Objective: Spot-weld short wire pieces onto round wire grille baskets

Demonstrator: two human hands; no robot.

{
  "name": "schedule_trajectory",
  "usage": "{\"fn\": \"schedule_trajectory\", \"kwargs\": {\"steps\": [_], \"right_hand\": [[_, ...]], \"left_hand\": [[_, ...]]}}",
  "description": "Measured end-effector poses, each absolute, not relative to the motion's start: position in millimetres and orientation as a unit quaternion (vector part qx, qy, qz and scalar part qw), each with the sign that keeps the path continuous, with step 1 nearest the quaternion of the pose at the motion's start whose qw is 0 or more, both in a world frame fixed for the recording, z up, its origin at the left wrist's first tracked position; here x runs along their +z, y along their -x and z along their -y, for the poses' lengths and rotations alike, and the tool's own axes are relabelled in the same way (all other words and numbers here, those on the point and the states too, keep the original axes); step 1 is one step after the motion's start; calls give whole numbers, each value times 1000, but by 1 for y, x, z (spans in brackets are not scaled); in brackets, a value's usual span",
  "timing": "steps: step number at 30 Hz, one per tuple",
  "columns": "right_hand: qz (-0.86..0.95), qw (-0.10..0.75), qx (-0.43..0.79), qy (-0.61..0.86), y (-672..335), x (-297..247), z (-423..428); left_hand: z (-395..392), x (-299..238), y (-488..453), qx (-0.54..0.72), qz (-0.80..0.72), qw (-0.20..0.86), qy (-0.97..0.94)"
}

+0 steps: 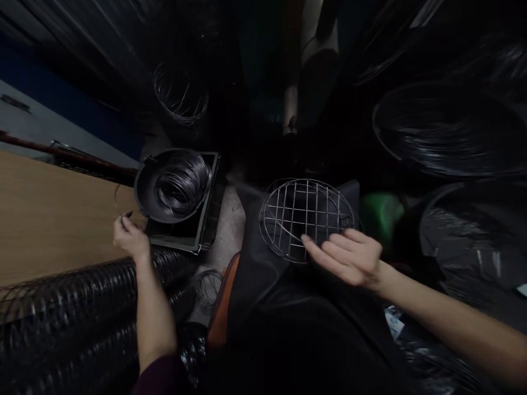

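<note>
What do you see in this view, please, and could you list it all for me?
round wire grid: one, silver, on the person's lap
thin wire: one piece, dark, in the left hand
wire coils: three, dark, in the pan, at far centre, at upper right
round pan: one, black, on the crate
crate: one, black, beside the wooden board
wooden board: one, tan, at left
wire mesh roll: one, black, at lower left
green object: one, green, right of the grid
left hand: one, at left
right hand: one, open, at the grid
</note>
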State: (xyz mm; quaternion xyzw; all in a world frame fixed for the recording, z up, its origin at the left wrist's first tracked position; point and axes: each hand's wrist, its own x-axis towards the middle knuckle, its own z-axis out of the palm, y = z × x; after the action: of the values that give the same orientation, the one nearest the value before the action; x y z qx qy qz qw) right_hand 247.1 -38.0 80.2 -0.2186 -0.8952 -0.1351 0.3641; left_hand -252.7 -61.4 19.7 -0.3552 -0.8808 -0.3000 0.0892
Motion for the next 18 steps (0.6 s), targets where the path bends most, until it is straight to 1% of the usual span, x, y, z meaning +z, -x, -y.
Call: {"fn": "schedule_trajectory", "kwargs": {"steps": [2, 3, 5, 7, 9, 12, 14, 16, 18], "right_hand": [[902, 357, -127, 209, -232, 73, 48], [907, 345, -116, 213, -229, 68, 53], [916, 319, -92, 225, -227, 56, 65], [919, 300, -72, 245, -229, 46, 76], [914, 295, -55, 272, -234, 42, 84], [884, 311, -23, 349, -251, 43, 91], [825, 328, 20, 460, -269, 43, 91], [720, 347, 75, 596, -288, 37, 89], [610, 356, 142, 694, -304, 24, 87]], "left_hand": [[74, 33, 235, -403, 836, 110, 356], [76, 39, 225, -462, 805, 95, 360], [71, 46, 201, -552, 746, 8, 372], [55, 45, 170, -583, 700, -115, 396], [31, 35, 133, -549, 665, -250, 440], [-10, 8, 75, -436, 606, -430, 508], [-36, -10, 42, -368, 573, -482, 552], [-54, -23, 19, -319, 537, -490, 607], [-64, -29, 7, -283, 494, -495, 656]]}}
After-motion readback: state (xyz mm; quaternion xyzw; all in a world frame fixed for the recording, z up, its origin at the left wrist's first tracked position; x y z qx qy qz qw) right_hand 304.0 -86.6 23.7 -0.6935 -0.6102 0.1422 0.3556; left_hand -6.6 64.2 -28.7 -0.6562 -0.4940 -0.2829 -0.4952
